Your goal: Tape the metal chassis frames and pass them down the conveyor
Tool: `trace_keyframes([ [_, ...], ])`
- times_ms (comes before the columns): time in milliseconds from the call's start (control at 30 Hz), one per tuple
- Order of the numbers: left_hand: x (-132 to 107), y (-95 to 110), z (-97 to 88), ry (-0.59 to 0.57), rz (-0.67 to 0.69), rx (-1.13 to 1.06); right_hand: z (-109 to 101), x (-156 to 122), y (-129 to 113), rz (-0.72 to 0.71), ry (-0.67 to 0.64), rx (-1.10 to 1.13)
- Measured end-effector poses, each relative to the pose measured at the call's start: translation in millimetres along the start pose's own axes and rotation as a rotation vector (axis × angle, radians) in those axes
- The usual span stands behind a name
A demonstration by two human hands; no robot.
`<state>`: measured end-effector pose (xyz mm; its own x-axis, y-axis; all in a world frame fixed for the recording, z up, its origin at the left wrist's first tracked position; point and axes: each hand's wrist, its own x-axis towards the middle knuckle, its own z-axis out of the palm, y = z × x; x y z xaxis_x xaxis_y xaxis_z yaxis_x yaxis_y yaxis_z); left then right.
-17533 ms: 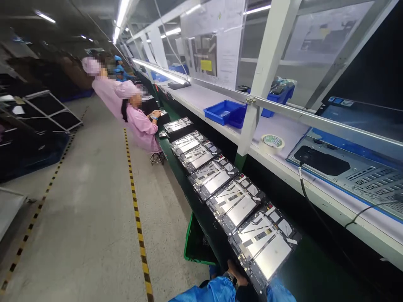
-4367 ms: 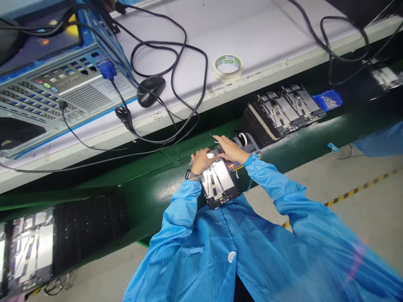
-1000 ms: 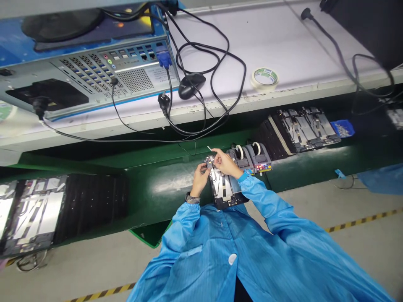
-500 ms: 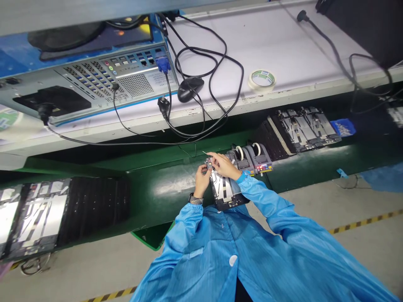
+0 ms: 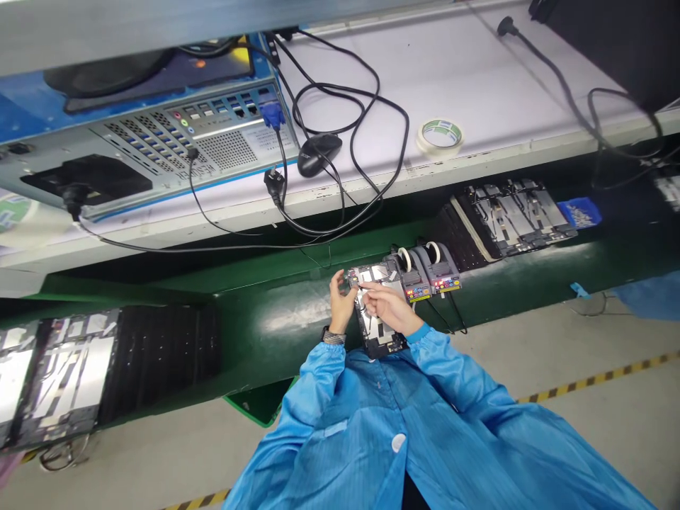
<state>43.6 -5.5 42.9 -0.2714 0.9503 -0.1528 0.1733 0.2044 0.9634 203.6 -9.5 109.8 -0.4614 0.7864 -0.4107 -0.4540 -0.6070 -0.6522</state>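
A flat, tablet-sized electronic panel (image 5: 378, 329) with silver plates and dark strips lies in front of me, its near end close to my body. My left hand (image 5: 341, 304) grips its far left corner, thumb and fingers curved around the edge. Across the panel's middle lies my right hand (image 5: 389, 309), index finger stretched toward that same corner and the other fingers curled in. What the curled fingers hold, if anything, is hidden. Just right of the panel stand two grey tape dispensers (image 5: 418, 283) with white rolls and lit displays.
Stacked similar panels stand at the left (image 5: 69, 368) and the back right (image 5: 510, 219) of the green bench (image 5: 281, 333). Above runs a white shelf (image 5: 451, 78) with a computer case (image 5: 212, 142), mouse (image 5: 319, 154), tape roll (image 5: 440, 134) and looping black cables (image 5: 406, 134). Under the bench sits a green bin (image 5: 255, 407).
My right hand has moved down and turned from the panel's far edge onto its middle. The thin light stick seen by its fingers is out of sight. My left fingers have spread somewhat.
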Motion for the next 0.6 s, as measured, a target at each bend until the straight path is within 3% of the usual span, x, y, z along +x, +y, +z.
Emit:
trace_keyframes([
  [167, -2.2, 5.3, -0.6, -0.036, 0.088, 0.036, -2.5, 4.4, 9.6, 0.03, 0.026, 0.111],
  [600, -0.8, 7.6, -2.5, -0.089, 0.098, 0.036, -4.2, 5.4, 5.1, 0.073, -0.011, 0.139],
])
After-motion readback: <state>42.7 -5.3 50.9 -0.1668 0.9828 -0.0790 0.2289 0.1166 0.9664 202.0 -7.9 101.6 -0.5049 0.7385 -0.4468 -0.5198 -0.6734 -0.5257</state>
